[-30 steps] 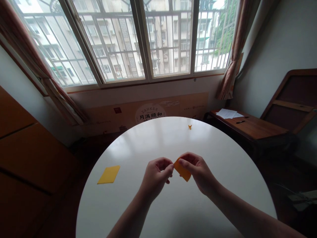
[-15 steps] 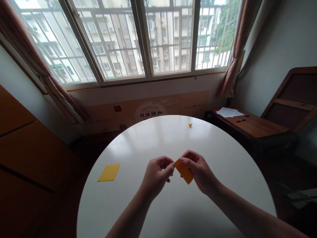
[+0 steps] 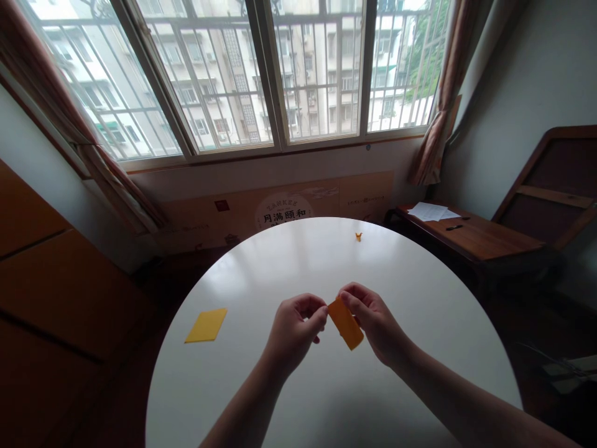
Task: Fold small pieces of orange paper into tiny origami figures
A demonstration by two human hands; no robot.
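Note:
Above the round white table (image 3: 401, 373), both my hands pinch a small folded orange paper (image 3: 346, 325). My left hand (image 3: 293, 333) grips its upper left corner with thumb and fingers curled. My right hand (image 3: 373, 323) holds its right side, fingers closed over the edge. The paper hangs as a narrow strip that slants down to the right, just above the tabletop.
A yellow paper stack (image 3: 206, 325) lies flat at the table's left. A tiny folded orange piece (image 3: 358, 236) sits near the far edge. A wooden side table (image 3: 485, 239) with white sheets (image 3: 431, 212) stands to the right, under the window.
The orange paper has narrowed from a wider flap to a slim strip between my fingers. Both hands stay in about the same place.

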